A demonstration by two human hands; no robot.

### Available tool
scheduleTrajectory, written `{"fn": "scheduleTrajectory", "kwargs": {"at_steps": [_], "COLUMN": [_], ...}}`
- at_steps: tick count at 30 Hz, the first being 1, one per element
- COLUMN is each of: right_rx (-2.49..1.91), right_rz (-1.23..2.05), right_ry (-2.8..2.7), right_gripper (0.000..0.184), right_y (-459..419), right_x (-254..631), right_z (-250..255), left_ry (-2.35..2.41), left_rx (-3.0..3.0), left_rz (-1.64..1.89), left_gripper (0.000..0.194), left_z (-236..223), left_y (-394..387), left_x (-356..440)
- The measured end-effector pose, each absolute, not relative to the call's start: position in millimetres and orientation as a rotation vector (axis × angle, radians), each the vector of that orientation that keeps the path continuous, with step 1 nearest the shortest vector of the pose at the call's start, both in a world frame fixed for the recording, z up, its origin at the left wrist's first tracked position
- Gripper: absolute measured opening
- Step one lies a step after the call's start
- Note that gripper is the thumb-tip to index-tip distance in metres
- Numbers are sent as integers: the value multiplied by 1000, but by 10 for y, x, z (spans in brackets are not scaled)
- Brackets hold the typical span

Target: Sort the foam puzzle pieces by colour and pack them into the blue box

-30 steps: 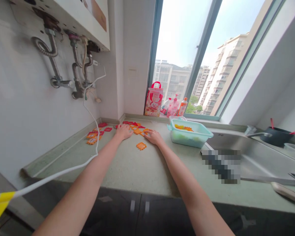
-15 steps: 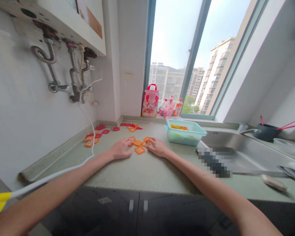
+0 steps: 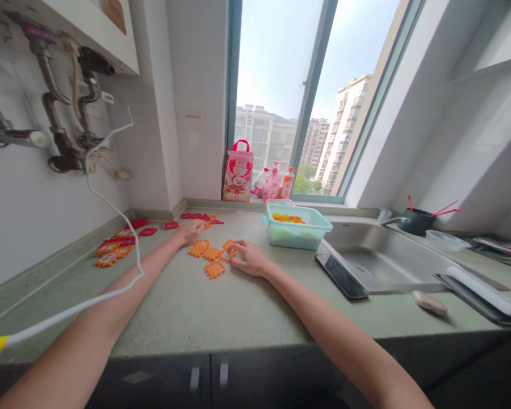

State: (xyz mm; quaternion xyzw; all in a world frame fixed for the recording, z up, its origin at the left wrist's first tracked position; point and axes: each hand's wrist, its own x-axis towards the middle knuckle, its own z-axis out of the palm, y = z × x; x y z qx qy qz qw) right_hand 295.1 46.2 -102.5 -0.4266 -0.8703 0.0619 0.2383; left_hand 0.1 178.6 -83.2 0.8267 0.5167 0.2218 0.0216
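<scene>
Several flat orange tiles with toothed edges lie on the counter, a central tile (image 3: 212, 254) joined to others around it. One is a plain tile (image 3: 215, 269) at the near side; a tile (image 3: 198, 248) sits at the left. My right hand (image 3: 250, 258) has its fingers closed on the right-hand orange tile (image 3: 227, 255), which bears a pale printed patch. Farther back, my left hand (image 3: 191, 232) has bent fingers on another orange tile (image 3: 206, 226), partly hidden by them. Just behind that hand lie red tiles (image 3: 196, 216).
More red and orange tiles (image 3: 113, 250) lie at the left by the wall. A white cable (image 3: 137, 250) crosses above my left forearm. A mint tub (image 3: 298, 232) of tiles stands right of centre, beside the sink (image 3: 378, 250). A phone (image 3: 340, 275) lies at the sink's edge.
My left hand has left the joined orange tiles and moved back and left to a separate tile. My right hand stays at the joined tiles. The view has turned right.
</scene>
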Motion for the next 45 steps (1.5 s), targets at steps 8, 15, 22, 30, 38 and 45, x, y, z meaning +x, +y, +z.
{"fn": "scheduleTrajectory", "kwargs": {"at_steps": [8,15,22,30,38,45], "right_rx": [-1062,-1044,-1117,-1051,-1036,-1170], "right_rz": [314,358,265,245,302,103], "right_ry": [-2418,-2458,-2461,-2496,-2488,-2408], "right_gripper": [31,30,20,66,44,25], "right_y": [440,372,347,422,417,326], "right_x": [3146,3235,3302,3363,3424,3391], "right_z": [-981,-897,-808,-907,-814,-725], "left_ry": [1653,1481,1284,1034,1148,1391], "left_rx": [2607,2667,2688,2889,2831,2748], "left_rz": [680,695,544,471,425,604], "left_gripper": [45,47,55,41,38,49], "left_z": [-924,-895,-700,-605,-603,-632], "left_y": [1396,1110,847,853,947,972], "left_x": [-100,-127,-33,-251,-498,-450]}}
